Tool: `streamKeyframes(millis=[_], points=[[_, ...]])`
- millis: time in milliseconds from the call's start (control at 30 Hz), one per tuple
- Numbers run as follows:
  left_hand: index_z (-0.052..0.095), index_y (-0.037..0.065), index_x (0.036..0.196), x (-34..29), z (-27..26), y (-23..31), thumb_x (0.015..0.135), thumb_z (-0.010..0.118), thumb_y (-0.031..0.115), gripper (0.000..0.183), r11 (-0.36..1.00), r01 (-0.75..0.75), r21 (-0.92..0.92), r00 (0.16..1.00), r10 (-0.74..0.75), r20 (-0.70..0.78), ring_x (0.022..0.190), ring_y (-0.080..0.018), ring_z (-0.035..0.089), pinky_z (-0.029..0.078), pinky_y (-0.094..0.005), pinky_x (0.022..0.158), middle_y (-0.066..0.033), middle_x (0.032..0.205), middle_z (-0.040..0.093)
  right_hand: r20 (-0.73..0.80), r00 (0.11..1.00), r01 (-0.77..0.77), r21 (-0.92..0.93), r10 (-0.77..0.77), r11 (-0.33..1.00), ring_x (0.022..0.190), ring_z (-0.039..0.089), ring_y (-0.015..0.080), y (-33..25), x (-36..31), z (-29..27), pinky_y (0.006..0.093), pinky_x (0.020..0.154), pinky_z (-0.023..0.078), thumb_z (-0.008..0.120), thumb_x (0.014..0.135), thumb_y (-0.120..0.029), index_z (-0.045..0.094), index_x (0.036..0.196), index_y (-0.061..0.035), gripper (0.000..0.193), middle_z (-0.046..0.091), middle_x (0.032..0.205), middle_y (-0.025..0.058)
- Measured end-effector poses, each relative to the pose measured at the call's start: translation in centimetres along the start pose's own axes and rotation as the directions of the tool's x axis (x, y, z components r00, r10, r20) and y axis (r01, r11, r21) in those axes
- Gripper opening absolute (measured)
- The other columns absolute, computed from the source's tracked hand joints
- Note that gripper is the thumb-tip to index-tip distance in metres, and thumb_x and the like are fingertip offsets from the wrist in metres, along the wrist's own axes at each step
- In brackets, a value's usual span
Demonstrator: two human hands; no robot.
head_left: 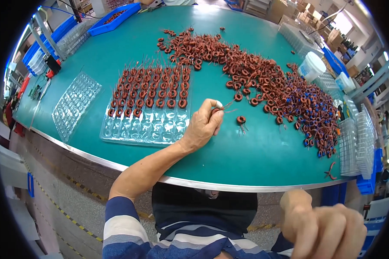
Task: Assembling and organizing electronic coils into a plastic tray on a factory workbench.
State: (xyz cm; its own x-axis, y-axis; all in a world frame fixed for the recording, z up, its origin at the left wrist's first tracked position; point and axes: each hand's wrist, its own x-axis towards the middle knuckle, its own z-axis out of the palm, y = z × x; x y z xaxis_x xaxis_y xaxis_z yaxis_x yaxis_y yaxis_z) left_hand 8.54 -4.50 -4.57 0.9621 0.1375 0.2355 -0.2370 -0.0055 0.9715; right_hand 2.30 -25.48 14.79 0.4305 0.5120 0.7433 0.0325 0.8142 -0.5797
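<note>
My left hand pinches a copper-wound ring coil between thumb and index finger, its thin wire leads pointing right. A white cover sits on a fingertip of this hand. My right hand is raised close to the camera at the lower right, its fingers curled; whatever they may hold is hidden. A single ring coil lies just right of my left hand. To the left, a clear plastic tray has its far rows filled with upright ring coils, while several near pockets are bare.
A large heap of ring coils runs across the right side, with blue ones among them. Another clear tray lies at left. Red-handled pliers, stacked trays and a white tub are on the right; a blue bin stands far left.
</note>
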Motion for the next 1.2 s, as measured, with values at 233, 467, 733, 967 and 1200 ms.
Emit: streamKeyframes(millis=[233, 467, 733, 967, 1200], points=[[0.047, 0.002, 0.105, 0.3, 0.9, 0.8, 0.098, 0.049, 0.016, 0.016, 0.997, -0.063, 0.049, 0.997, 0.062, 0.036, 0.050, -0.0083, 0.045, 0.036, -0.0262, 0.046, -0.0007, 0.059, 0.048, -0.045, 0.990, -0.134, 0.036, 0.136, 0.990, 0.065, 0.063, 0.0182, -1.3, 1.7, 2.2, 0.0253, 0.057, 0.052, 0.071, 0.080, -0.001, 0.060, 0.072, -0.0099, 0.016, 0.067, 0.083, 0.0067], [0.047, 0.002, 0.106, -0.4, 0.3, 1.1, 0.098, 0.049, 0.017, 0.017, 0.996, -0.043, 0.078, 0.999, 0.042, 0.015, 0.049, -0.0085, 0.045, 0.037, -0.0261, 0.046, -0.0005, 0.059, 0.048, 0.104, 0.976, -0.204, 0.104, 0.193, 0.973, 0.067, 0.064, 0.0201, -2.0, 1.6, 2.4, 0.0267, 0.056, 0.051, 0.070, 0.084, -0.007, 0.060, 0.078, -0.0095, 0.012, 0.067, 0.084, 0.0087], [0.042, 0.004, 0.111, 0.2, 0.7, 1.2, 0.100, 0.047, 0.016, 0.017, 0.999, -0.010, 0.046, 0.996, 0.006, 0.084, 0.057, -0.0084, 0.046, 0.037, -0.0231, 0.052, -0.0005, 0.067, 0.046, 0.329, 0.941, -0.024, 0.279, -0.072, 0.960, 0.042, 0.052, 0.0234, -0.4, 0.6, -0.4, 0.0363, 0.039, 0.044, 0.049, 0.092, -0.004, 0.044, 0.064, -0.0067, 0.028, 0.047, 0.051, 0.0110], [0.042, 0.004, 0.111, -0.4, 0.4, 1.0, 0.100, 0.048, 0.014, 0.017, 0.997, -0.033, 0.076, 0.998, 0.028, 0.064, 0.058, -0.0092, 0.046, 0.040, -0.0242, 0.054, -0.0014, 0.067, 0.047, -0.547, 0.780, -0.571, -0.421, 0.305, 0.704, 0.054, 0.053, 0.0089, 8.7, -0.9, -13.3, 0.0215, 0.048, 0.041, 0.053, 0.096, -0.015, 0.056, 0.089, -0.0014, 0.016, 0.057, 0.069, 0.0045], [0.042, 0.003, 0.111, -0.7, 1.1, 0.2, 0.098, 0.050, 0.011, 0.017, 0.915, -0.232, 0.330, 0.973, 0.223, 0.064, 0.061, -0.0169, 0.057, 0.045, -0.0300, 0.055, -0.0079, 0.071, 0.056, -0.493, 0.684, -0.729, -0.438, 0.537, 0.527, 0.054, 0.056, 0.0070, 13.2, -4.1, -15.7, 0.0188, 0.048, 0.043, 0.061, 0.095, -0.028, 0.062, 0.088, -0.0009, 0.028, 0.063, 0.070, 0.0033]])
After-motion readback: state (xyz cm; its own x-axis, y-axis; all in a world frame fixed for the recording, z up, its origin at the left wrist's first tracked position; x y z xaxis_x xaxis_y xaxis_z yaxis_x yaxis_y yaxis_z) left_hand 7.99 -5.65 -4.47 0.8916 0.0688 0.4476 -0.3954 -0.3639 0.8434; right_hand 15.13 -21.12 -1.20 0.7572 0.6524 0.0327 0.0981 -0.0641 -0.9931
